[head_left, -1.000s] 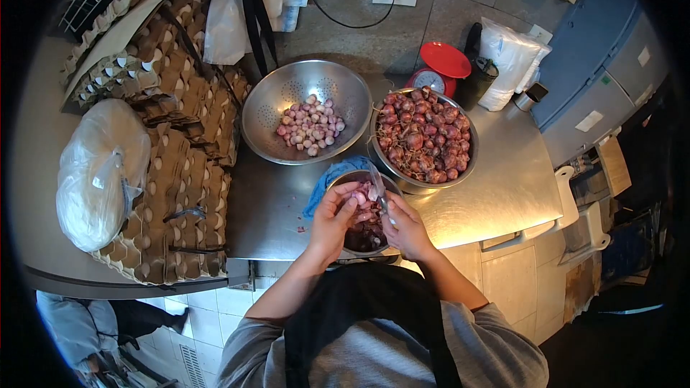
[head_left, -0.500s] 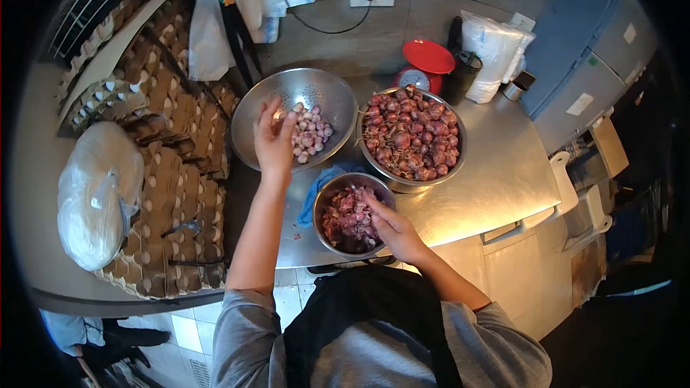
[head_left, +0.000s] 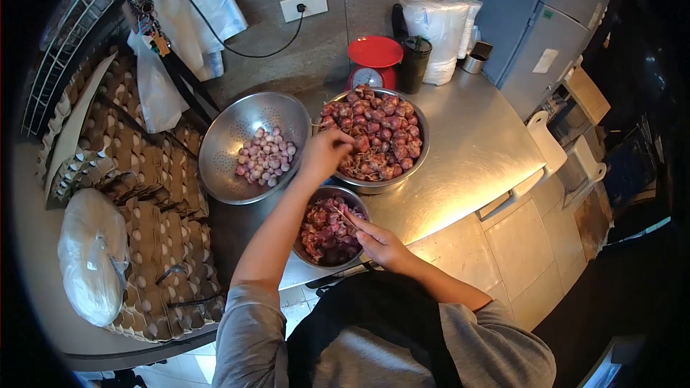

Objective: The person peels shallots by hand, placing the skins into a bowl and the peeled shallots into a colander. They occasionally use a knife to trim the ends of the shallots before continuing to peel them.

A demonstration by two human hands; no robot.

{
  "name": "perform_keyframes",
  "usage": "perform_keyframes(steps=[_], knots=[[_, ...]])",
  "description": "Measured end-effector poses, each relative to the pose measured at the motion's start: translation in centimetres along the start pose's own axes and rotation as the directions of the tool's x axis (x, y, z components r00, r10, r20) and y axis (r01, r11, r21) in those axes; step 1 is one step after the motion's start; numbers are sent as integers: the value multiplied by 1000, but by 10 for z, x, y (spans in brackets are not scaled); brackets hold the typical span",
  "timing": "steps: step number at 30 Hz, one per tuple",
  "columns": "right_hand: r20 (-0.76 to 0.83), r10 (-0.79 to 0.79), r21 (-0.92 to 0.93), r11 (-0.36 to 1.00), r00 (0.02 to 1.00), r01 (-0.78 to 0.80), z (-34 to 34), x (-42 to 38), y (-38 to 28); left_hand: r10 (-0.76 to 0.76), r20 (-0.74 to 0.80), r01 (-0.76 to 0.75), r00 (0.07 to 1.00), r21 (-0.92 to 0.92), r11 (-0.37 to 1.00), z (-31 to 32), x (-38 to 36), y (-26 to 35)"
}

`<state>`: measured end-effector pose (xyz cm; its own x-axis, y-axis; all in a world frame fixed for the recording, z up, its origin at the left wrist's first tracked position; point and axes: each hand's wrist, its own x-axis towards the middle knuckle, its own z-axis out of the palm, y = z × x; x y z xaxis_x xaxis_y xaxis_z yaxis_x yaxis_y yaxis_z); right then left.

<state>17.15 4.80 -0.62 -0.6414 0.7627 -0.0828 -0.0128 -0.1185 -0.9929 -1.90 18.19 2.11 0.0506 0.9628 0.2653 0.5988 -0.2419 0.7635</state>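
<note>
My left hand (head_left: 325, 156) is over the near left side of a metal bowl (head_left: 425, 145) heaped with unpeeled red shallots (head_left: 381, 126). Its fingers are curled together around a shallot at the edge of the heap, which they partly hide. My right hand (head_left: 384, 246) is closed on a small knife (head_left: 345, 217), whose thin blade points up and left over a smaller metal bowl (head_left: 300, 253) of reddish skins (head_left: 323, 228). Left of my left hand, a metal colander (head_left: 217, 140) holds peeled shallots (head_left: 264, 156).
A red scale (head_left: 374, 54), a dark container (head_left: 415, 65) and a plastic-wrapped white pack (head_left: 438, 36) stand behind the shallots. Stacked egg trays (head_left: 162, 259) and a filled plastic bag (head_left: 93, 255) occupy the left side. The steel table (head_left: 474, 136) ends in a rounded edge at right.
My left hand has moved from above the colander rightward to the unpeeled shallots. My right hand stays by the skins bowl, and the knife blade now shows. The whole view has shifted.
</note>
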Motion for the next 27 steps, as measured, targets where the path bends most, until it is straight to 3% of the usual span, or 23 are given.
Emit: perform_keyframes(steps=[2,3,6,7,10,11,13,15,22,23,25,27], knots=[[-12,30,38,999,999,-29,-5,-4,2,-72,251,44,965,116,992,22,6,-3],[-10,60,50,997,998,-59,-7,-6,2,-37,304,-50,952,272,961,27,3,1],[10,167,64,984,986,-168,-13,-10,-2,-54,337,-119,940,472,874,36,3,7],[-8,104,65,993,995,-103,-13,-10,0,-40,314,-115,949,459,881,37,1,7],[-27,4,125,992,1000,-1,-12,-9,2,-71,268,23,961,180,983,21,-9,15],[-14,33,189,982,999,-30,-12,-9,0,-90,215,108,973,-78,991,17,-15,11],[-1,64,306,950,998,-61,-11,-8,0,-168,122,208,978,-570,795,9,-32,6],[2,70,409,910,998,-65,-10,-3,2,-277,100,262,956,-716,647,-7,-54,16],[45,-59,266,963,997,45,6,15,-3,-508,88,237,857,-942,237,-17,-141,28],[45,-103,141,985,994,96,9,17,0,-534,84,219,842,-956,195,-15,-149,30],[66,-186,-57,980,980,190,14,22,7,-545,-13,155,839,-953,262,-12,-160,34],[101,-244,-142,956,964,257,18,24,4,-560,-127,93,819,-933,348,-11,-168,40]])
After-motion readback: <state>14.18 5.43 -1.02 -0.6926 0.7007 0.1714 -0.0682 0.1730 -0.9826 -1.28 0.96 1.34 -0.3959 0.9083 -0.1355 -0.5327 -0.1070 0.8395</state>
